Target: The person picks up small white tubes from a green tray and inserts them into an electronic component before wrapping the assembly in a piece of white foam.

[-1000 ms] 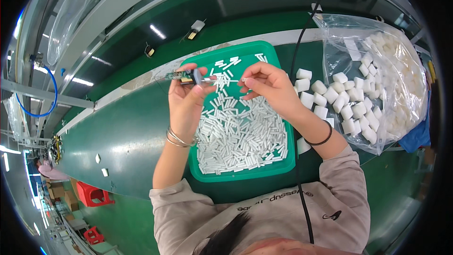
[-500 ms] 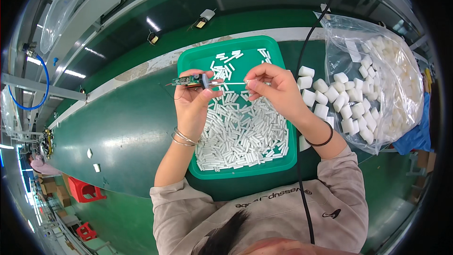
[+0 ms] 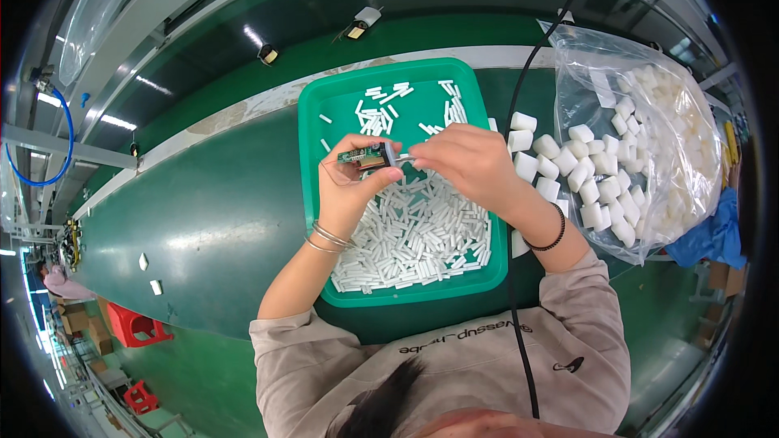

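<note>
My left hand grips a small electronic module with a green circuit board, a dark body and a grey end cap. The module lies sideways, its cap facing my right hand. My right hand is closed in a pinch beside that cap, its fingertips at a thin pale piece sticking out from it. Exactly what the right fingers hold is largely hidden. Both hands are above a green tray with many short white tubes, heaped toward its near side and scattered at its far end.
At right, white foam-like plugs spill from a clear plastic bag. A black cable runs past the tray's right side. Similar modules lie on the dark belt beyond. Two small white bits rest on the left tabletop.
My right hand has moved left, right up to the module's cap, covering the thin white length that stretched between the hands. The module has turned slightly, showing more of its side.
</note>
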Motion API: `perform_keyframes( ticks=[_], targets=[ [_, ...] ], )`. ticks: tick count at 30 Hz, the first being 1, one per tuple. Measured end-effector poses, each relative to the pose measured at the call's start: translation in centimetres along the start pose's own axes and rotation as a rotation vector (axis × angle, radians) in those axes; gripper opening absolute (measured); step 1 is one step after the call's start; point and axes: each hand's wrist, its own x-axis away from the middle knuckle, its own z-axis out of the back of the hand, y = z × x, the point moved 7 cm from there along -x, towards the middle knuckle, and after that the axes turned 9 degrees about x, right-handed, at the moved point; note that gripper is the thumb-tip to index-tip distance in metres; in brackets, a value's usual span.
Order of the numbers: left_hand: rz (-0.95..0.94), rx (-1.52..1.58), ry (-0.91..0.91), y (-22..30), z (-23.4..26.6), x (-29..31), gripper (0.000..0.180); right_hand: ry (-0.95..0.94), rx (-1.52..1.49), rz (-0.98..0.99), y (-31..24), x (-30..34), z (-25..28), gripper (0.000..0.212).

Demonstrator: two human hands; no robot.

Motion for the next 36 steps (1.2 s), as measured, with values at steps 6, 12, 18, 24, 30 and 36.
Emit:
perform_keyframes(
  ticks=[6, 12, 18, 24, 30, 36],
  targets=[
    [0.092, -0.003, 0.016, -1.5, 0.6, 0.1, 0.029, -0.029, 0.46, 0.361, -2.2, 0.8, -0.5, 0.011],
    [0.066, 0.002, 0.082, -1.0, 1.5, -0.1, 0.027, 0.097, 0.625, -0.076, 2.8, -1.0, 7.4, 0.006],
    [0.1, 0.04, 0.107, -1.6, 1.6, -0.6, 0.028, -0.502, 0.713, -0.731, 11.2, 4.5, 8.9, 0.021],
    [0.122, 0.057, 0.077, -1.7, 1.3, -0.5, 0.026, -0.599, 0.655, -0.643, 14.1, 5.8, 5.8, 0.029],
    [0.171, 0.254, 0.076, -2.2, 1.9, -0.4, 0.028, -0.179, 0.901, -0.632, 12.1, 3.6, 11.7, 0.027],
    [0.095, 0.323, -0.082, -1.8, 0.6, -0.1, 0.033, 0.07, -0.05, -0.6, 7.2, 0.8, 10.4, 0.02]
  ],
)
